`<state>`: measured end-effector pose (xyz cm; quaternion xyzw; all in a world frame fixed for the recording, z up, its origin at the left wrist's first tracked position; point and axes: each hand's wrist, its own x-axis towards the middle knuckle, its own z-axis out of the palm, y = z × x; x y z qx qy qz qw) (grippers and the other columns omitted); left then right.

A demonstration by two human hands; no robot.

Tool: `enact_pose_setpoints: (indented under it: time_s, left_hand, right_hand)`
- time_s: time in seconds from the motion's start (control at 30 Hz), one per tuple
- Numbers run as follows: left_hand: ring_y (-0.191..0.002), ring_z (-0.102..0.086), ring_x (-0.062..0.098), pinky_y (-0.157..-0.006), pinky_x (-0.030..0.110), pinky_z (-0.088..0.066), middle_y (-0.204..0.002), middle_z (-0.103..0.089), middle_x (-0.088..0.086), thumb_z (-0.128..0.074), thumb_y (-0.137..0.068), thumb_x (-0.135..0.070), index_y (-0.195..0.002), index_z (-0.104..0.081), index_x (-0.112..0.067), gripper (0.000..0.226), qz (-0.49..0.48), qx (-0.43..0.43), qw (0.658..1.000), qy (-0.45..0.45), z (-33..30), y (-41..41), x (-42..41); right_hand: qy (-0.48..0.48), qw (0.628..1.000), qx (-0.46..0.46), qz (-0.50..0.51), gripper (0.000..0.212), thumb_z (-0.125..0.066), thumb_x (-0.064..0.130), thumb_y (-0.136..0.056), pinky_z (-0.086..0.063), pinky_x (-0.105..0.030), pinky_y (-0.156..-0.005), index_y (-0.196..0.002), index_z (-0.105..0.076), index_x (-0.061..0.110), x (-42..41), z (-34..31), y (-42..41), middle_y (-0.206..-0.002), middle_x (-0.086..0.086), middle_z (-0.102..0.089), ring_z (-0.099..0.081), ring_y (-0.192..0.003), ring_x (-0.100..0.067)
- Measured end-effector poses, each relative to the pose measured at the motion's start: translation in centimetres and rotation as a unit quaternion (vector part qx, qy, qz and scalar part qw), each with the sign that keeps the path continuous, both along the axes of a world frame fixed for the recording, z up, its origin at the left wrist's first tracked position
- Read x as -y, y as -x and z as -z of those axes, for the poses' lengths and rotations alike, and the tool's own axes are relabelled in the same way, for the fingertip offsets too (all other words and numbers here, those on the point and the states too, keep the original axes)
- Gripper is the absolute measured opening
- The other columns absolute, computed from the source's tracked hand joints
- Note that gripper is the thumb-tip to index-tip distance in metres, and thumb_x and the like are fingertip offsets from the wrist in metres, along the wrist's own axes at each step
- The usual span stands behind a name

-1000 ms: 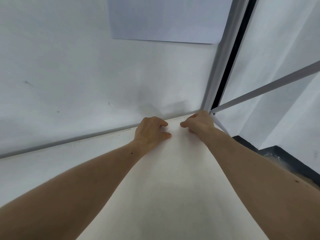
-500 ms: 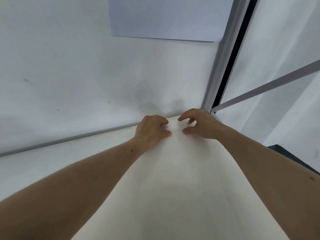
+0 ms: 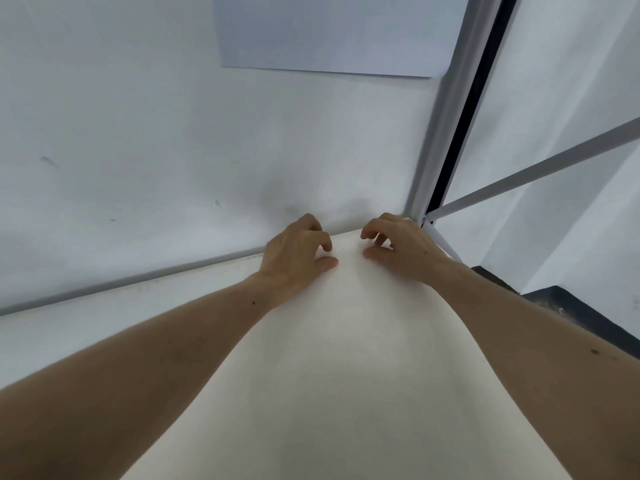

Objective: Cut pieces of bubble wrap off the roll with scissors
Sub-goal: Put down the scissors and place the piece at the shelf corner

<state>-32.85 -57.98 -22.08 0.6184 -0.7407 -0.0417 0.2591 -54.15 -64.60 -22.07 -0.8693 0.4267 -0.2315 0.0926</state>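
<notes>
Head view: left hand (image 3: pixel 298 252) and right hand (image 3: pixel 398 247), fingers curled, both pinch the far edge of the white sheet (image 3: pixel 346 358) on the counter (image 3: pixel 104 323). I'd keep even tension, pull straight. No scissors in sight.

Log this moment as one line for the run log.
left hand: fingers curled on white sheet | right hand: fingers curled, resting on sheet | scissors: not visible
</notes>
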Motion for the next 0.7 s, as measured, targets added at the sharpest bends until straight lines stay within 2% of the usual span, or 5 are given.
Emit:
enact_pose_setpoints:
  time_s: [0.07,0.17,0.37,0.53,0.7]
  left_hand:
    - [-0.104,-0.053,0.015,-0.076,0.031,-0.043,-0.109,-0.057,-0.007,-0.069,-0.085,-0.039,-0.100,-0.071,-0.023,0.022,-0.012,0.023,1.000,-0.001,-0.18,-0.16,0.11]
    - [-0.103,-0.055,0.017,-0.076,0.030,-0.042,-0.107,-0.059,-0.004,-0.067,-0.086,-0.039,-0.103,-0.069,-0.021,0.025,-0.028,0.028,0.999,-0.002,-0.37,-0.16,0.34]
    - [-0.099,-0.059,0.015,-0.077,0.031,-0.045,-0.109,-0.060,-0.008,-0.067,-0.085,-0.039,-0.101,-0.069,-0.022,0.024,-0.036,0.008,0.999,0.003,-0.15,-0.54,0.13]
    - [-0.100,-0.059,0.015,-0.075,0.029,-0.042,-0.110,-0.061,-0.009,-0.068,-0.084,-0.039,-0.105,-0.070,-0.024,0.026,-0.045,0.005,0.999,0.003,-0.15,-0.76,0.11]
    - [-0.101,-0.059,0.014,-0.074,0.028,-0.040,-0.109,-0.061,-0.010,-0.072,-0.079,-0.041,-0.102,-0.069,-0.026,0.027,-0.066,-0.012,0.998,-0.013,-0.42,-0.64,0.13]
  right_hand:
    - [0.010,1.000,0.002,0.006,0.010,-0.073,0.020,-0.084,-0.054,-0.040,-0.079,-0.093,-0.068,0.018,0.04,0.10,-0.15,-0.100,0.005,-0.062,-0.064,-0.083,-0.012]
    - [-0.007,1.000,0.012,0.002,0.020,-0.078,0.025,-0.080,-0.053,-0.030,-0.080,-0.096,-0.072,0.015,0.08,0.01,-0.21,-0.102,0.004,-0.062,-0.064,-0.084,-0.012]
    - [0.019,1.000,0.003,-0.011,0.014,-0.067,0.005,-0.085,-0.054,-0.037,-0.081,-0.098,-0.072,0.007,0.52,0.30,0.13,-0.105,-0.001,-0.064,-0.061,-0.079,-0.010]
    - [0.028,1.000,-0.011,0.006,0.013,-0.071,0.014,-0.085,-0.053,-0.040,-0.080,-0.098,-0.072,0.014,0.67,0.45,0.38,-0.108,0.005,-0.063,-0.062,-0.085,-0.009]
    - [0.053,0.998,-0.025,0.015,0.014,-0.073,0.019,-0.085,-0.045,-0.033,-0.083,-0.099,-0.072,0.016,0.59,0.10,0.51,-0.116,0.005,-0.061,-0.061,-0.088,-0.017]
